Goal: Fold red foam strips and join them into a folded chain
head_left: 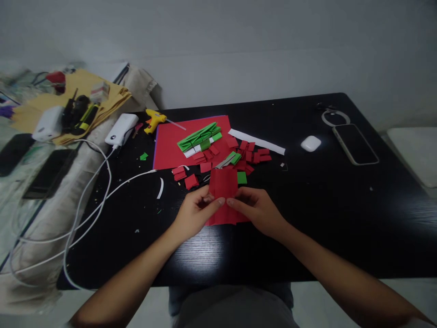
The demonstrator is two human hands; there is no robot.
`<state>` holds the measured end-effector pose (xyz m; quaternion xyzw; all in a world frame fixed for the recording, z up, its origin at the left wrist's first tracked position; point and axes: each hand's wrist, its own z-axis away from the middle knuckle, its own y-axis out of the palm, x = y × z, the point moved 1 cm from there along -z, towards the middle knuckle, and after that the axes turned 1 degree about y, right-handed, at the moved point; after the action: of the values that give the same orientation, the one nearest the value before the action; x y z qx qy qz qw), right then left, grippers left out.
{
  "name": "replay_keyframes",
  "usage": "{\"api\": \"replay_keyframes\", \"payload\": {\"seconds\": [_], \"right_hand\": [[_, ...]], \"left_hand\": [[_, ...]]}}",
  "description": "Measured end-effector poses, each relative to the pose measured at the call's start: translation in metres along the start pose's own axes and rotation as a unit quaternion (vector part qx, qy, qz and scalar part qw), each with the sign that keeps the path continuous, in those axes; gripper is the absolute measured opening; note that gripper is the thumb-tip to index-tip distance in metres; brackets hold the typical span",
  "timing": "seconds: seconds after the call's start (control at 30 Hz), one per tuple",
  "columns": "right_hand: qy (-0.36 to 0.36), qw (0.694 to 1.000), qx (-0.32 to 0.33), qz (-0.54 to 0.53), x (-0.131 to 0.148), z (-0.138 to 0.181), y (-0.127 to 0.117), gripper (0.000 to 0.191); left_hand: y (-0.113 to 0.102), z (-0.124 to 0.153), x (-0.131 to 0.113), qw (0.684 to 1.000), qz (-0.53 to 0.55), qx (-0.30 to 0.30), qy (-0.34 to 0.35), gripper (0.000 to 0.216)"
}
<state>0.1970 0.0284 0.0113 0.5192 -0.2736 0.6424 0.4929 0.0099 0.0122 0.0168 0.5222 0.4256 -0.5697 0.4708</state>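
Observation:
My left hand (pixel 196 213) and my right hand (pixel 256 208) both pinch a red sheet of paper (pixel 224 184) lying on the black table (pixel 341 205), thumbs meeting at its middle. The sheet shows lengthwise folds. Just beyond it lie several small red paper pieces (pixel 254 155), a few green pieces (pixel 241 177) and a bundle of folded green strips (pixel 200 136) on a larger red sheet (pixel 170 146).
A yellow glue gun (pixel 154 120), a white power bank (pixel 121 129) with white cables (pixel 92 200), a white paper strip (pixel 256 141), an earbud case (pixel 310 143) and a phone (pixel 355 143) are on the table. Clutter sits at the left.

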Motion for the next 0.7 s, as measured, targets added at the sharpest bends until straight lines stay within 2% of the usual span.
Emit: {"api": "replay_keyframes", "payload": {"seconds": [0.17,0.53,0.7], "right_hand": [[0.039,0.998,0.018,-0.042,0.0026,-0.0006,-0.0004,0.026],[0.016,1.000,0.008,0.011,0.0048,-0.0018,-0.0030,0.022],[0.014,0.999,0.009,0.028,0.0057,-0.0013,-0.0022,0.021]], "left_hand": [[-0.0006,-0.0001,-0.0019,1.000,0.018,-0.007,-0.019,0.031],[-0.0013,-0.0017,-0.0042,0.999,0.024,-0.014,-0.036,0.036],[0.0002,-0.0019,-0.0059,0.999,0.032,-0.004,-0.018,0.034]]}}
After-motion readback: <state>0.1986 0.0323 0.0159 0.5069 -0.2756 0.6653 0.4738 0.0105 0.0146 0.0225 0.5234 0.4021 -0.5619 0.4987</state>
